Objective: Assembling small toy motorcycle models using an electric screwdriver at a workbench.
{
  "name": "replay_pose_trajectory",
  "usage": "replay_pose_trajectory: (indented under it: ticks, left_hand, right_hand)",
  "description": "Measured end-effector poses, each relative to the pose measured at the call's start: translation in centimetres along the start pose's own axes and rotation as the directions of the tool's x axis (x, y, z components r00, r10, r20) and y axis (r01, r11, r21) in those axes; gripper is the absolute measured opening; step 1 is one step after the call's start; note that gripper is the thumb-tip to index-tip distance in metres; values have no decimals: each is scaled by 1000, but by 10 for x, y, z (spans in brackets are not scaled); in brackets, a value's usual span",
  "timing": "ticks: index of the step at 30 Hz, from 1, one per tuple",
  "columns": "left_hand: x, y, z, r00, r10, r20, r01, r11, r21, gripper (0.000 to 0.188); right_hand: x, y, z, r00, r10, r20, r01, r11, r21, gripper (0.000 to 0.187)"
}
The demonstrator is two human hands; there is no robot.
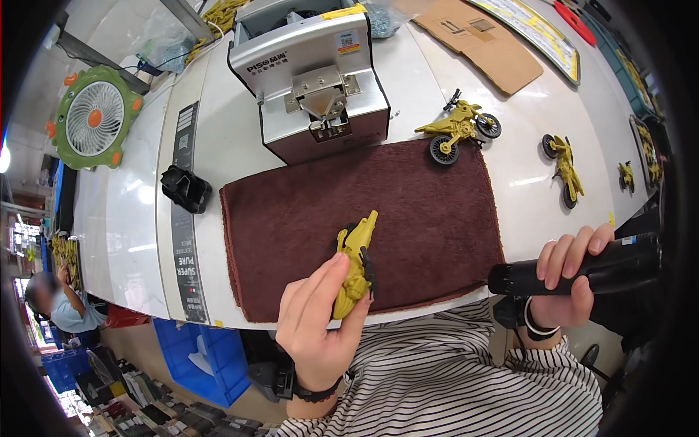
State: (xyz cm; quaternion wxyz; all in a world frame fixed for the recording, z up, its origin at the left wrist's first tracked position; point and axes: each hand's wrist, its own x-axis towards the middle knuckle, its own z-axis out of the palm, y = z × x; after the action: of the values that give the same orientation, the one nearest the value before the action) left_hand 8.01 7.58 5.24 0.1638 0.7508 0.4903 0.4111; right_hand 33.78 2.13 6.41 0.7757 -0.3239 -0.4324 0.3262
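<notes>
My left hand (pixel 309 328) pinches a yellow toy motorcycle (pixel 357 266) with black parts above the front of a dark brown cloth mat (pixel 291 218). The toy's yellow tapered end points away from me, and my fingers hide part of its lower half. To the right, my right hand (pixel 564 302) is wrapped around a black cylindrical tool (pixel 626 266), which lies crosswise past the mat's right front corner. Another yellow toy motorcycle (pixel 457 130) with black wheels stands at the mat's far right corner.
A silver screw-feeding machine (pixel 320 109) stands behind the mat. Left of it are a black plastic part (pixel 186 189) and a green fan (pixel 95 120). More toy motorcycles (pixel 564 171) lie right, near flat cardboard (pixel 480 44). A blue crate (pixel 200 360) sits below the table; another person (pixel 73 309) works far left.
</notes>
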Motion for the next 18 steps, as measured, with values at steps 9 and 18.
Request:
replay_pose_trajectory:
  ticks: [9, 18]
  left_hand:
    - [-1, 30, 31, 989, 76, 125, -86, 994, 74, 58]
    - [6, 33, 24, 863, 96, 495, 104, 927, -361, 52]
  right_hand:
    - [1, 0, -1, 1000, 20, 11, -20, 1000, 1, 44]
    - [5, -3, 2, 998, 59, 10, -59, 998, 12, 44]
